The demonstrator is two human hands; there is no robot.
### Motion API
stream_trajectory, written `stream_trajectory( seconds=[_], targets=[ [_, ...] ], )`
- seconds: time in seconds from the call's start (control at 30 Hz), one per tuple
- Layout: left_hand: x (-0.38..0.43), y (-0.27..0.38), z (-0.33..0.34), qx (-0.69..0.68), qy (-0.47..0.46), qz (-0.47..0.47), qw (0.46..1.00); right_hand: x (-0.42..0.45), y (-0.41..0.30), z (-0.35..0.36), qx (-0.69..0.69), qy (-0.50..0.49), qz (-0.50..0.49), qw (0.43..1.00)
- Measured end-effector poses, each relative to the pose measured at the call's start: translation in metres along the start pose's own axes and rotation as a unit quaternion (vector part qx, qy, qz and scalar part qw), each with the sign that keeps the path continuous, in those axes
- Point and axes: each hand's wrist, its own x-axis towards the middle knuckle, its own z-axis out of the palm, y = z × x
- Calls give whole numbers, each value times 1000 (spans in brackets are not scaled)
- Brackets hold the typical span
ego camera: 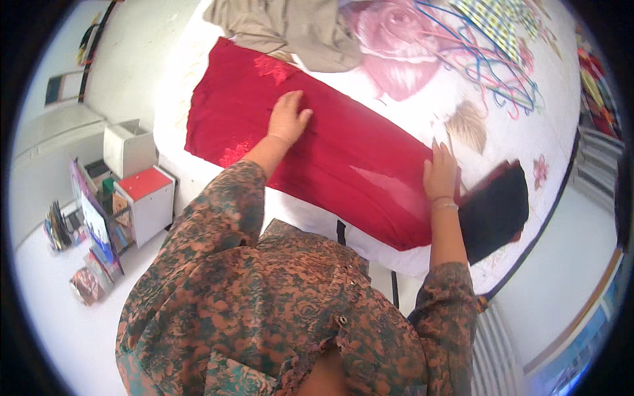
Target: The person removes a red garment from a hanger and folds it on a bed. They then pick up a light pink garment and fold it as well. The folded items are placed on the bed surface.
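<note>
A long folded red garment (342, 143) with brighter red floral patches lies flat and slantwise on a bed with a rose-print white sheet (495, 193). My left hand (288, 119) rests on the upper left part of the red cloth, thumb apart from the fingers. At the cloth's right end lies my right hand (441, 171), its palm down along the edge and its thumb apart. Nothing is held in either hand. Just right of my right wrist is a folded black cloth (495, 213), partly behind the forearm.
Beyond the red cloth lies a crumpled beige garment (307, 29). Several blue and pink hangers (485, 64) are heaped at the upper right by a yellow-green checked cloth (495, 24). On the floor at left stand a white cabinet with a red top (148, 185) and a white box (129, 148).
</note>
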Motion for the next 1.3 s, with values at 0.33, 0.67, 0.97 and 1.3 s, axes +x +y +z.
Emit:
stream_trajectory(
  seconds=[0.33, 0.67, 0.97, 1.3],
  targets=[
    [3, -32, -20, 129, -109, 69, 983, -4, -67, 43, -24, -222, -56, 973],
    [-90, -225, -96, 138, 142, -208, 958, 141, -213, 41, 155, -160, -231, 947],
    [-5, -240, -105, -220, 140, -235, 937, 243, -473, 103, 21, -226, -255, 940],
    [87, -239, -116, -697, 37, -366, 615, 242, -436, 148, 194, -118, -243, 943]
  ],
)
